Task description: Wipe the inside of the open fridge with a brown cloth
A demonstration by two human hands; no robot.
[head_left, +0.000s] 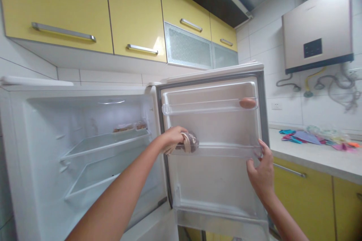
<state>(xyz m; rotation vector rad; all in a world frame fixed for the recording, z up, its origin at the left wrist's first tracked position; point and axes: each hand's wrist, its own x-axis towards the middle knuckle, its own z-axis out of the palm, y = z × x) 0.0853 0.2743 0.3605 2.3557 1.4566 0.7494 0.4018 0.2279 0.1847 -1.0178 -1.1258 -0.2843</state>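
Note:
My left hand (174,135) is closed around a bunched brown patterned cloth (190,142). It reaches to the left end of the clear middle door shelf (220,151), on the inside of the open fridge door (215,180). At that shelf's right end, my right hand (262,171) grips the corner, thumb in front and fingers near the door's edge. An egg-like brown object (247,102) sits at the right of the upper door shelf (203,107). To the left is the fridge interior (45,150), where small packs of food (124,127) rest on a glass shelf (102,147).
Yellow wall cabinets (135,11) hang above the fridge. A water heater (316,26) is mounted on the right wall. Below it, the counter (336,163) carries colourful cloths or gloves (307,137) and clear plastic. A lower door bin (223,220) spans the door's bottom.

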